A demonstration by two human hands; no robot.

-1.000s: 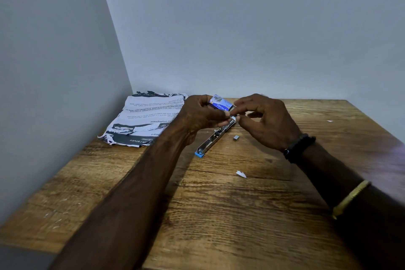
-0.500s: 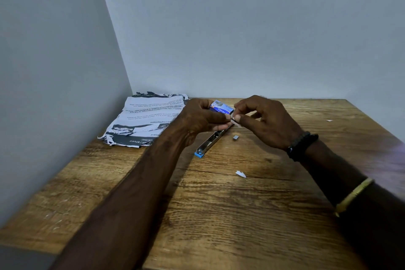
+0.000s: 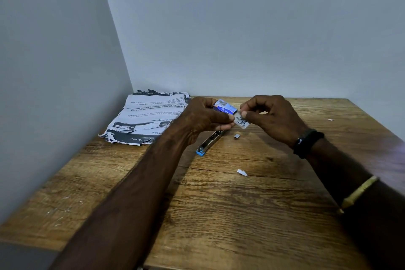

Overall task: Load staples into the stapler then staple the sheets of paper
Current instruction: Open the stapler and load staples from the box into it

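Left hand (image 3: 203, 116): fingers curled round a small blue cardboard staple box (image 3: 224, 108), held above the stapler.
Right hand (image 3: 271, 116): thumb and forefinger pinching the box's pale inner tray (image 3: 241, 121).
Stapler (image 3: 209, 141): slim metal bar, blue end, flat on the grained wooden table (image 3: 241, 215).
Sheets of paper (image 3: 149, 118): printed, ragged-edged, left of the stapler.
Loose staple strip (image 3: 237, 136): just right of the stapler.

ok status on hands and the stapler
Left hand grips staple box; right hand draws out its tray. Stapler open on table, unloaded. Nothing blocking.

wooden table (image 3: 219, 215), plain grey walls (image 3: 241, 28), corner
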